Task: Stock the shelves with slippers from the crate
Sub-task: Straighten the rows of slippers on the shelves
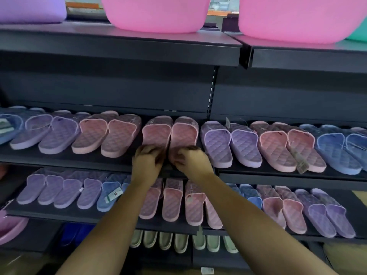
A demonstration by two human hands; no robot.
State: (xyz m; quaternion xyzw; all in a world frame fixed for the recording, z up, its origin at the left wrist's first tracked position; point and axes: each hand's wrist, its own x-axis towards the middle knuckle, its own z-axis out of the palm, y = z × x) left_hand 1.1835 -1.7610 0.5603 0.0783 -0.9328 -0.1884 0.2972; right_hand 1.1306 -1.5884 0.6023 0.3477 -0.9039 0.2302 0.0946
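Observation:
A pair of pink quilted slippers lies toe-first on the middle shelf [65, 158], dead centre. My left hand [148, 161] grips the heel of the left pink slipper [156, 133]. My right hand [190, 160] grips the heel of the right pink slipper [184, 133]. Both hands have curled fingers and cover the heels. The two slippers touch side by side. No crate is in view.
Purple, pink and blue slipper pairs fill the middle shelf on both sides. The lower shelf [59, 214] holds more pairs, and pale green slippers [168, 242] sit below it. Pink basins [156, 14] stand on the top shelf. A hang tag [300, 162] dangles at right.

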